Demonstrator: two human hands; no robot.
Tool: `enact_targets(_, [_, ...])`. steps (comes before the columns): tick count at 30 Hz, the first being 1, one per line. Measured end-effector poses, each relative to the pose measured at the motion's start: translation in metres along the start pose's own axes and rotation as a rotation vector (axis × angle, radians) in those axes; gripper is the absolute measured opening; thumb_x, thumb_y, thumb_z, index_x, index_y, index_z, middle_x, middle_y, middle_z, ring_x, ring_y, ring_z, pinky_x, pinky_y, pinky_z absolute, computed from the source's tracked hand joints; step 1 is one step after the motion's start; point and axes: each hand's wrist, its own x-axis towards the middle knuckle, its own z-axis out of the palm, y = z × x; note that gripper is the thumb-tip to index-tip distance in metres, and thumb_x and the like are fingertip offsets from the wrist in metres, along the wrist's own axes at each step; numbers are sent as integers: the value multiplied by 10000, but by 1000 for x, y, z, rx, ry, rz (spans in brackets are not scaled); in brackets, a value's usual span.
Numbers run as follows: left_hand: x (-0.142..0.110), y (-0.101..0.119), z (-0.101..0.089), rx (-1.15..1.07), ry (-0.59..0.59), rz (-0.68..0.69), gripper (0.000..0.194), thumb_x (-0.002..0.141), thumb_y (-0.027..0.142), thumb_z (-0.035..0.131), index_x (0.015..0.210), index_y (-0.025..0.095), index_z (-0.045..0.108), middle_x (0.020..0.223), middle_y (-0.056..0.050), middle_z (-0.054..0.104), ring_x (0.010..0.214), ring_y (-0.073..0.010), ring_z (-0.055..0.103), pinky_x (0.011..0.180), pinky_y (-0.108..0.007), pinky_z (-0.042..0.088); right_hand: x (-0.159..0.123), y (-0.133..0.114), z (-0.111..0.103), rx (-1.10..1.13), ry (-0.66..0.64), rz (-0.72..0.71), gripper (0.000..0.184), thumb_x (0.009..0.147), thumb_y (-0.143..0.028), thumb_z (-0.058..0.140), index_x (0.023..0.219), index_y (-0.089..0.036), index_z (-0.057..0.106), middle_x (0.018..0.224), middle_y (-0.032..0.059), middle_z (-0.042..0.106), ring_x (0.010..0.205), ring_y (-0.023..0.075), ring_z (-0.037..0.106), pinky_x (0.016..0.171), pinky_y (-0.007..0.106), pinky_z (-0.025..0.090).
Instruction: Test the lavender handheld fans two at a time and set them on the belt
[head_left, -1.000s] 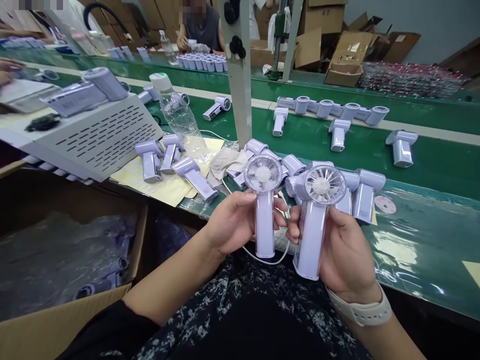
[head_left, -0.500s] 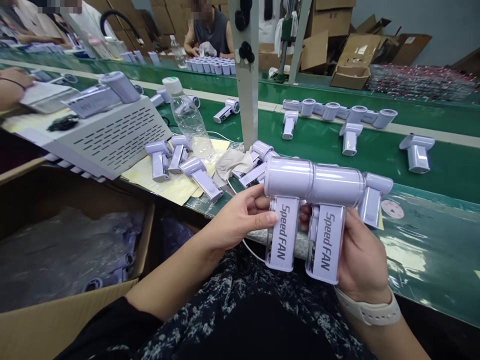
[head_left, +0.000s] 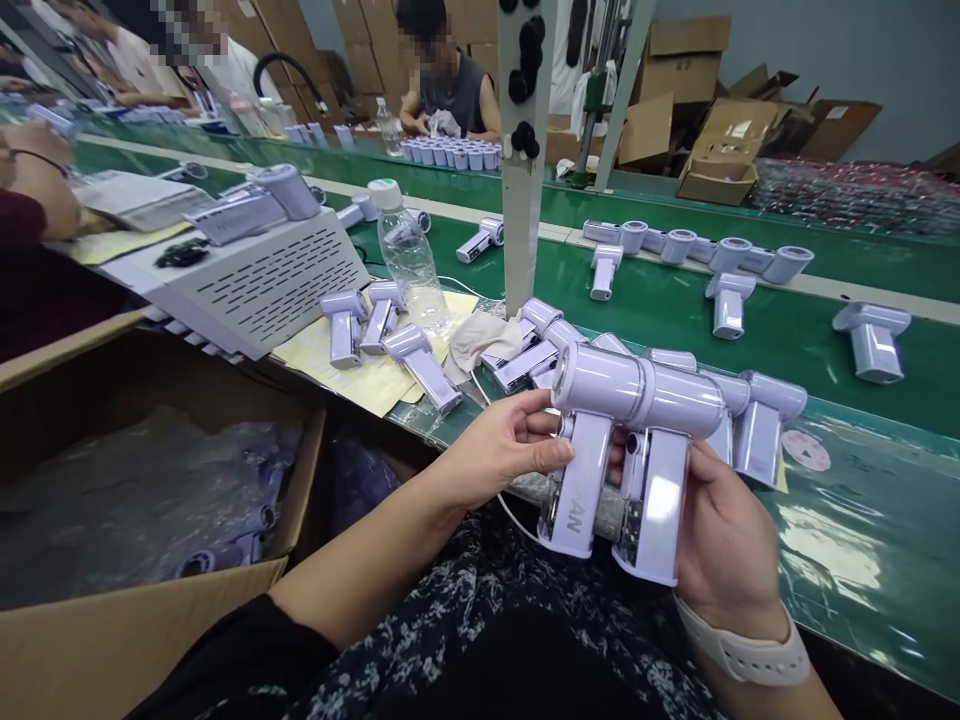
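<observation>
In the head view, two pale lilac handheld fans are held up side by side, their round barrels touching end to end. My left hand (head_left: 502, 445) is closed round the handle of the left handheld fan (head_left: 589, 480), thumb on its edge. Round the right handheld fan (head_left: 660, 500) my right hand (head_left: 731, 545) is wrapped, palm along its handle; some fingers are hidden behind. Glare covers most of the lettering, with "AN" readable on the left handle. Clear parts on the handles' sides show inner parts. Several more lilac fans (head_left: 769, 425) lie just behind my hands.
A clear bottle (head_left: 409, 255) stands by a white cloth (head_left: 486, 338) and a slotted metal box (head_left: 277, 275). A metal post (head_left: 523, 200) rises before the green conveyor (head_left: 652, 300), which carries several fans. At lower left is an open carton (head_left: 142, 620). Co-workers sit beyond.
Both fans have turned in my hands, so their sides show more and the lettering less. The view has shifted, moving the scene right and down. My grip stays the same.
</observation>
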Motion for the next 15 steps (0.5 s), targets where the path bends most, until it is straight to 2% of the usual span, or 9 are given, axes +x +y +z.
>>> enact_targets(2, [-2, 4, -2, 146, -10, 73, 670, 788, 446, 861, 1348, 144, 651, 1095, -139, 796, 1009, -294, 774, 857, -368, 610, -2, -4, -9, -109, -119, -154, 260, 980, -354, 600, 1174, -244, 733, 1031, 84, 824, 959, 314, 799, 764, 444, 680])
enact_targets(4, [-3, 7, -5, 402, -7, 293, 567, 813, 336, 827, 1328, 163, 667, 1174, -133, 793, 1085, -302, 765, 937, -390, 607, -5, -12, -19, -341, -263, -360, 346, 931, -309, 714, 1273, -265, 684, 1260, 101, 772, 1202, 345, 724, 934, 479, 642])
enact_targets(6, [-3, 7, -6, 687, 19, 683, 413, 863, 261, 778, 1263, 201, 693, 1248, -113, 784, 1192, -292, 738, 1077, -416, 557, -9, -22, -28, -606, -426, -556, 537, 840, -199, 814, 1336, -299, 635, 1485, 92, 647, 1409, 363, 576, 1128, 529, 522])
enact_targets(8, [-1, 2, -6, 901, 48, 1066, 263, 953, 225, 685, 1217, 215, 687, 1274, -112, 780, 1301, -264, 686, 1211, -462, 455, -12, -29, -34, -756, -560, -715, 667, 810, -156, 829, 1406, -337, 590, 1581, 65, 559, 1508, 373, 454, 1240, 586, 379])
enact_targets(9, [1, -2, -5, 963, 66, 1203, 222, 990, 207, 633, 1208, 207, 675, 1264, -120, 783, 1331, -251, 666, 1244, -486, 416, -13, -30, -37, -781, -600, -769, 709, 826, -167, 816, 1459, -353, 556, 1590, 58, 550, 1524, 372, 429, 1258, 599, 344])
enact_targets(10, [4, -6, -4, 1004, 91, 1288, 212, 1009, 189, 597, 1212, 194, 661, 1247, -131, 787, 1347, -245, 654, 1259, -507, 394, -13, -30, -39, -787, -616, -806, 768, 847, -179, 802, 1526, -370, 500, 1589, 59, 551, 1523, 370, 432, 1258, 606, 343])
enact_targets(12, [9, -17, -3, 1022, 122, 1351, 240, 1016, 174, 578, 1252, 174, 626, 1211, -143, 797, 1326, -239, 668, 1251, -524, 403, -12, -27, -43, -805, -637, -813, 918, 879, -183, 776, 1647, -395, 319, 1599, 81, 538, 1488, 371, 483, 1213, 610, 410])
enact_targets(14, [13, -22, -3, 912, 81, 1347, 296, 1004, 214, 613, 1299, 216, 603, 1211, -116, 797, 1232, -222, 721, 1192, -491, 477, -11, -25, -49, -826, -647, -808, 1038, 892, -197, 776, 1687, -429, 152, 1537, 100, 599, 1367, 366, 611, 1100, 590, 526])
enact_targets(15, [13, -21, -5, 846, 32, 1328, 325, 993, 261, 641, 1316, 250, 599, 1230, -103, 788, 1156, -211, 750, 1125, -453, 537, -11, -26, -52, -846, -622, -805, 1027, 893, -231, 791, 1682, -432, 165, 1470, 99, 652, 1287, 360, 667, 1041, 571, 568])
